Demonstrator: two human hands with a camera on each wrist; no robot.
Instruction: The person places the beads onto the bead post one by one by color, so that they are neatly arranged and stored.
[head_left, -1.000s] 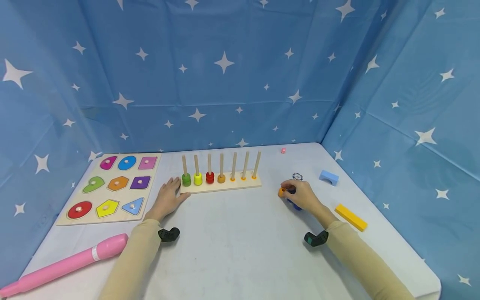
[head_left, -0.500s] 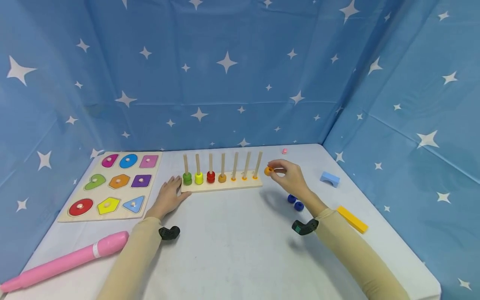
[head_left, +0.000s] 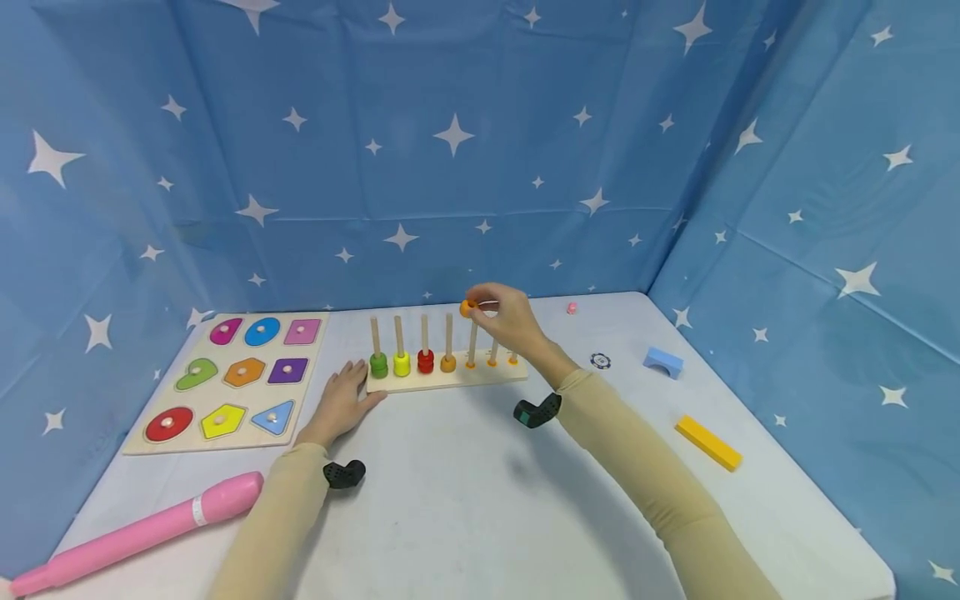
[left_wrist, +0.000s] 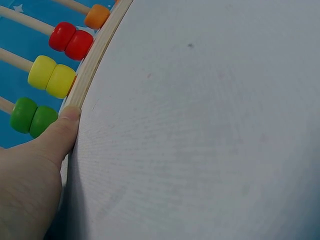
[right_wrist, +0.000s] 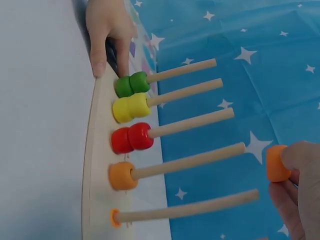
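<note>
The right fingers (head_left: 491, 290) pinch an orange bead (right_wrist: 276, 165); below them stands a bare upright peg (right_wrist: 190, 208). The left fingers (head_left: 349, 373), outstretched, touch the rack (head_left: 420, 381).

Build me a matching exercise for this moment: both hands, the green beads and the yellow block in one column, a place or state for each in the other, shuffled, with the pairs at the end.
Column 1
1. Left hand
2. Right hand
3. Green beads
4. Yellow block

Column 2
A. Threaded on an end peg of the pegboard
B. Lying on the table, near the blue arch block
C. Pinching an orange bead
D. Touching the end of the pegboard

Right pairs: 1-D, 2-C, 3-A, 4-B
</note>
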